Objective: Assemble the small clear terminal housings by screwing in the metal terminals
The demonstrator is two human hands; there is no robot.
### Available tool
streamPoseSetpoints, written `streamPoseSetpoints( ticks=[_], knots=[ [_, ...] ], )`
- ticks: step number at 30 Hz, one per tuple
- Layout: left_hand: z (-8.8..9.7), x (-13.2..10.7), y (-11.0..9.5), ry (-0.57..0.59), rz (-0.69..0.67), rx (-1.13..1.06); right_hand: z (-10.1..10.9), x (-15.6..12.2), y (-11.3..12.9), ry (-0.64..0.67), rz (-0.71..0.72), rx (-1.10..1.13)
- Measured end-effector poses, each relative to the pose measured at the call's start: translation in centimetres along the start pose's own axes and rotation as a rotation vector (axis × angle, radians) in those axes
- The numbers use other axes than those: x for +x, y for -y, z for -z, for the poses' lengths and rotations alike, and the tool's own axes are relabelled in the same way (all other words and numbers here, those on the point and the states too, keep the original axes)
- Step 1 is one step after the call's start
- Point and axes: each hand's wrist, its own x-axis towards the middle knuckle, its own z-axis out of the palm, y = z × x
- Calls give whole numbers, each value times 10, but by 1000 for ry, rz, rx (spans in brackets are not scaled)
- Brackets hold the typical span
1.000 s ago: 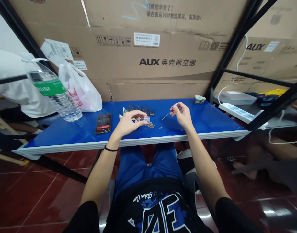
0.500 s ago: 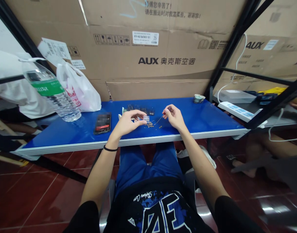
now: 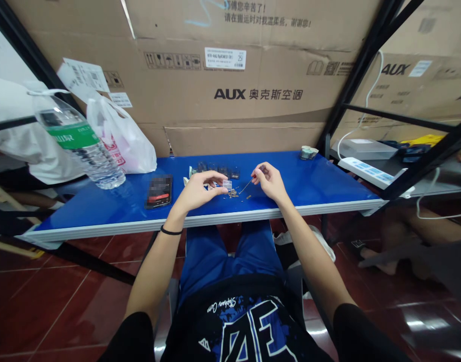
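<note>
My left hand (image 3: pixel 198 190) pinches a small clear plastic part (image 3: pixel 226 184) just above the blue table (image 3: pixel 109 211). My right hand (image 3: pixel 268 181) grips a thin screwdriver (image 3: pixel 248 185) with a red handle, its tip pointing down-left at a little heap of tiny metal pieces (image 3: pixel 234 193). The tip sits close to the plastic part; whether they touch is too small to tell. Behind the hands lies a row of small dark parts (image 3: pixel 218 170).
A black phone (image 3: pixel 160 191) lies left of my hands. A water bottle (image 3: pixel 81 142) and white plastic bag (image 3: pixel 120 136) stand at the left. A small roll (image 3: pixel 308 152) sits at the back right. Cardboard boxes (image 3: pixel 253 90) wall the back; a power strip (image 3: pixel 366 171) lies at right.
My right hand has moved left and down with the screwdriver, bringing its tip near the pile of pieces. My left hand has stayed put.
</note>
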Motion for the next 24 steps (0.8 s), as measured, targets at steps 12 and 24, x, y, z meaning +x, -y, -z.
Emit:
streamPoseSetpoints(
  ticks=[12, 24],
  knots=[
    [0, -1, 0, 12, -10, 9, 6, -1, 38, -116, 96, 52],
    [-10, -2, 0, 67, -18, -41, -7, -20, 84, -154, 212, 130]
  ],
)
